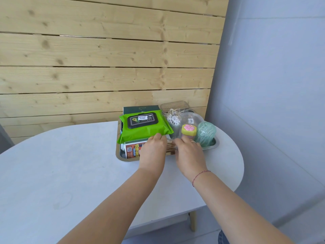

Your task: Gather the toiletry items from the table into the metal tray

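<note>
**Both hands at the near edge of the loaded tray**

Head view. A rectangular metal tray sits at the far right of the pale rounded table, at centre frame, before a pine-plank wall. Inside the tray: a bright green wet-wipe pack with a black flip lid lies tilted across the left half, resting on a dark green box behind and a red-and-white printed box in front. To the right stand a clear jar of cotton swabs, a clear rectangular container, a round clear lidded tub, a yellow case with a pink flower and a pale green ribbed cylinder.

The left hand and right hand both reach into the tray's near middle, fingers curled around a brownish bundle between them. The bundle is blurred; whether either hand actually grips it cannot be told.
</note>
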`<state>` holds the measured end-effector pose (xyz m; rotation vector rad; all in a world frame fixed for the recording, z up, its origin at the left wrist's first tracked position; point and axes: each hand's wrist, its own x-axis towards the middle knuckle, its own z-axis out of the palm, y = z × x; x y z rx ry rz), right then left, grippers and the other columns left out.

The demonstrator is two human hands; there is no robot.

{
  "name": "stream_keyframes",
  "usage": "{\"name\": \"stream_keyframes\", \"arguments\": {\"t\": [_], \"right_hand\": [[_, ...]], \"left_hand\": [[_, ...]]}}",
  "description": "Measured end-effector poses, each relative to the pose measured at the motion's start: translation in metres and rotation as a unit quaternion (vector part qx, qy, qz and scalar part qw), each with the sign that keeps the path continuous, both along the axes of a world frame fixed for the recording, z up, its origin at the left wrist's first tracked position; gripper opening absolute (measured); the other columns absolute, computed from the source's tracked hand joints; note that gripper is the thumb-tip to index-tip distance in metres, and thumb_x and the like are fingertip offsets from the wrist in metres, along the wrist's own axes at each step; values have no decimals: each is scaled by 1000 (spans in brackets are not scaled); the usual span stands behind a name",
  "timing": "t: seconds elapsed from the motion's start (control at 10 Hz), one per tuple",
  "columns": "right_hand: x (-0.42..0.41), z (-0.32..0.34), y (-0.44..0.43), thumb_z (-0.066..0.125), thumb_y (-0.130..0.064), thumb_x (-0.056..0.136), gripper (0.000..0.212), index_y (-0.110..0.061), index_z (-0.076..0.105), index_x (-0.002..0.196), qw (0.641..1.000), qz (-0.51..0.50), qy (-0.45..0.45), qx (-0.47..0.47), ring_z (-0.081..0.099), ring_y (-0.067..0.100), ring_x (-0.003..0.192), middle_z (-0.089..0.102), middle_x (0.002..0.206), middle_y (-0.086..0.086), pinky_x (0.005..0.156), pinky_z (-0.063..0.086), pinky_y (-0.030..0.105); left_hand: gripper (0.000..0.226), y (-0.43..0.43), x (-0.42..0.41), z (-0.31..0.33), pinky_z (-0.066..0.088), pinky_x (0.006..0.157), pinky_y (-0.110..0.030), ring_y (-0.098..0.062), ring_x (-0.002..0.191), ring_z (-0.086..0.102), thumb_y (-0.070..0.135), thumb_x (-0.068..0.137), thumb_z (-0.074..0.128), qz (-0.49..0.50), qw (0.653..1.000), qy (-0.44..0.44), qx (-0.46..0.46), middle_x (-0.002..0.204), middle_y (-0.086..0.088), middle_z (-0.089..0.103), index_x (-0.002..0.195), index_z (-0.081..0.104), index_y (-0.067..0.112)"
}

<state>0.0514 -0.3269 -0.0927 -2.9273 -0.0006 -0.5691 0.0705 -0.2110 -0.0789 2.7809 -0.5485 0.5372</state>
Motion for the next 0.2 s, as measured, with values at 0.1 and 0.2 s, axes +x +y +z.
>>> {"name": "stream_keyframes", "arguments": {"t": [0.1, 0.2], "right_hand": [[3, 1, 3, 51, -1, 83, 29, -14, 61, 107, 999, -5, 36, 23, 55, 33, 107, 58, 109, 9, 78, 38, 38], [-2, 0, 2, 49, -8, 87, 33, -21, 58, 115, 998, -20, 54, 39, 51, 29, 114, 56, 114, 5, 86, 38, 37]], "left_hand": [[36, 1, -2, 7, 31, 41, -24, -26, 55, 63, -13, 39, 78, 10, 999, 41, -7, 67, -9, 62, 66, 66, 8], [33, 12, -11, -4, 44, 70, -31, -30, 97, 62, -6, 80, 55, -4, 994, 61, -94, 106, -10, 63, 108, 66, 9]]}}
